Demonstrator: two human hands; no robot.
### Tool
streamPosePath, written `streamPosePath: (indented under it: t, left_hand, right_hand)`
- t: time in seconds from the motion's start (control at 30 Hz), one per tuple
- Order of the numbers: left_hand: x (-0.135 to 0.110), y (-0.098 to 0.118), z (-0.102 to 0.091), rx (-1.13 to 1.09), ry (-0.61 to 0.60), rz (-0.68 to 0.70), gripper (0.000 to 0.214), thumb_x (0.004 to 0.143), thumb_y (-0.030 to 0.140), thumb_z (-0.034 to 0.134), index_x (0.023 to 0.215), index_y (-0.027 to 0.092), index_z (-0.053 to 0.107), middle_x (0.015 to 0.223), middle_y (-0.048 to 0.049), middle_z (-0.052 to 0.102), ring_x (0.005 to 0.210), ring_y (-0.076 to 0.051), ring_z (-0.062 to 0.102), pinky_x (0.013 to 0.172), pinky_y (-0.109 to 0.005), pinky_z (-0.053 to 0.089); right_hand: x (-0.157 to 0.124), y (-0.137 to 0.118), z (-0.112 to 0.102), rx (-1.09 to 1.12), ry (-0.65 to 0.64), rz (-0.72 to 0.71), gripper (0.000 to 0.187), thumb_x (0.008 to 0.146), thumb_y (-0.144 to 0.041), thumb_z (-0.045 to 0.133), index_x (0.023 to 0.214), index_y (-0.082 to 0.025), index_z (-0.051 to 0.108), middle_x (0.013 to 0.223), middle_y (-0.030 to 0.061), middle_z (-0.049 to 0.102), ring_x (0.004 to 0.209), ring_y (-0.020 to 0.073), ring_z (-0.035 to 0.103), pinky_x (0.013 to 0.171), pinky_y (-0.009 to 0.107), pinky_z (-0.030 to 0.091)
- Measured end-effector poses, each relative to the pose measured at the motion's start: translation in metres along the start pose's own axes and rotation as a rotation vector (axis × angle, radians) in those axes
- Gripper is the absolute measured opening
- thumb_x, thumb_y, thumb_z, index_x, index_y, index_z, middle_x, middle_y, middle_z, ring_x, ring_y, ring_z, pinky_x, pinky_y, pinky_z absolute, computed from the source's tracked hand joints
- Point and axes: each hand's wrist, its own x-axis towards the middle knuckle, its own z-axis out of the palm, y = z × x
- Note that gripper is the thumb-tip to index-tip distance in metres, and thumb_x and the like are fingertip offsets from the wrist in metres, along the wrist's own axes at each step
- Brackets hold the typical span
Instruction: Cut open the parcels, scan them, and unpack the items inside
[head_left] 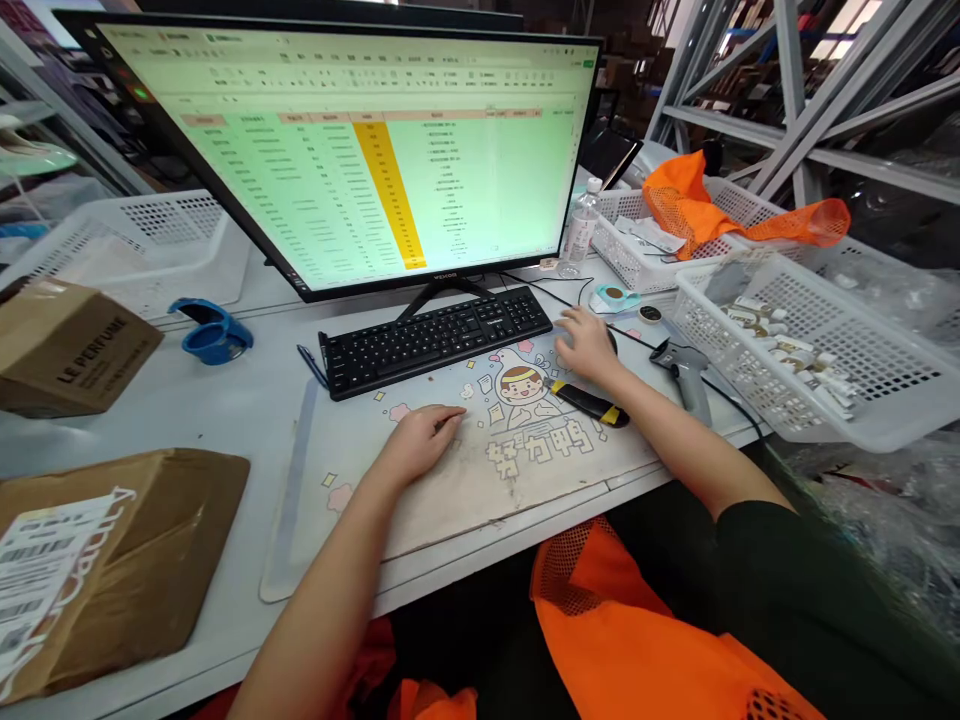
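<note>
On the printed desk mat (450, 510), my left hand (421, 440) lies palm down with its fingers loosely stretched out, holding nothing. It is just in front of the black keyboard (442, 340). My right hand (586, 345) is draped over a dark computer mouse (612, 342), which it mostly covers. A yellow and black utility knife (589, 402) lies on the mat below my right wrist. Behind the keyboard stands a monitor (300, 170) showing a spreadsheet with one orange column.
At left are a wrapped parcel (172, 540), a cardboard box (75, 350), a blue tape dispenser (210, 332) and a white basket (165, 240). At right are a barcode scanner (686, 380), a bottle (582, 225) and a white basket (832, 310) holding small items.
</note>
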Motion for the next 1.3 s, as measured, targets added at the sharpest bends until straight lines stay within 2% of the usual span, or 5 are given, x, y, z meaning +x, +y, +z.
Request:
streamPosePath:
  t: [0.2,0.5,0.7,0.93,1.3]
  left_hand:
    - [-0.004,0.006,-0.006,0.015,-0.028,0.016,0.049,0.101,0.041,0.043,0.125,0.017,0.078,0.127,-0.0109,0.077,0.120,-0.031,0.071,0.110,-0.049,0.055]
    - [-0.008,0.010,-0.008,0.023,-0.043,0.057,0.042,0.104,0.032,0.046,0.127,0.018,0.077,0.124,-0.0084,0.078,0.117,-0.029,0.071,0.105,-0.045,0.057]
    - [-0.009,0.009,-0.012,0.007,-0.031,0.059,0.041,0.104,0.032,0.047,0.126,0.019,0.078,0.124,-0.0083,0.078,0.117,-0.030,0.072,0.104,-0.045,0.057]
    - [-0.008,0.006,-0.013,-0.008,-0.003,0.064,0.040,0.103,0.033,0.046,0.124,0.021,0.079,0.123,-0.0083,0.079,0.116,-0.030,0.073,0.104,-0.046,0.058]
    - [-0.009,0.011,-0.009,-0.021,-0.055,0.063,0.038,0.103,0.029,0.050,0.126,0.019,0.078,0.126,-0.0073,0.078,0.119,-0.030,0.071,0.108,-0.045,0.056]
  right_hand:
    - [0.044,-0.054,0.030,-0.034,-0.116,-0.077,0.045,0.095,-0.034,0.057,0.130,-0.011,0.073,0.161,0.0215,0.050,0.155,0.0421,0.034,0.120,0.062,0.035]
    - [0.037,-0.063,0.031,-0.033,-0.133,-0.166,0.035,0.095,-0.028,0.055,0.116,-0.013,0.078,0.161,0.0192,0.051,0.158,0.0417,0.030,0.119,0.061,0.032]
    - [0.060,-0.096,0.048,0.020,-0.160,-0.187,0.041,0.096,-0.022,0.050,0.128,-0.011,0.072,0.144,0.0193,0.066,0.149,0.0368,0.045,0.118,0.055,0.035]
    - [0.091,-0.133,0.062,0.023,-0.276,-0.257,0.063,0.100,-0.029,0.048,0.160,-0.010,0.046,0.161,0.0169,0.052,0.157,0.0382,0.034,0.124,0.063,0.026]
    - [0.022,-0.091,0.043,-0.076,-0.243,-0.103,0.051,0.100,-0.038,0.053,0.143,-0.015,0.069,0.168,0.0181,0.041,0.158,0.0434,0.029,0.120,0.064,0.031]
